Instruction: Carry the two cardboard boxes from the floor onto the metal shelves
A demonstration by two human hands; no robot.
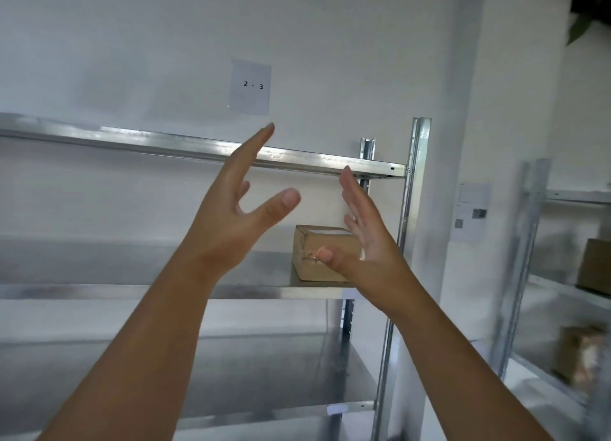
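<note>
Cardboard box (pixel 325 254) seen on middle metal shelf (pixel 132 290), at right end near upright. Left hand (pixel 236 206) and right hand (pixel 362 239) raised before it, each grip spread apart, nothing held. Box judged light, stiff, slightly crushable; best taken by opposite side faces.

A white paper sheet (pixel 250 86) stuck on the far wall above the top shelf reads "2 - 3" in black. To the right, another sheet (pixel 471 212) on the wall carries two dark square codes and faint lines, too blurred to read. The white label (pixel 325 231) on the cardboard box (pixel 322 254) cannot be read.
</note>
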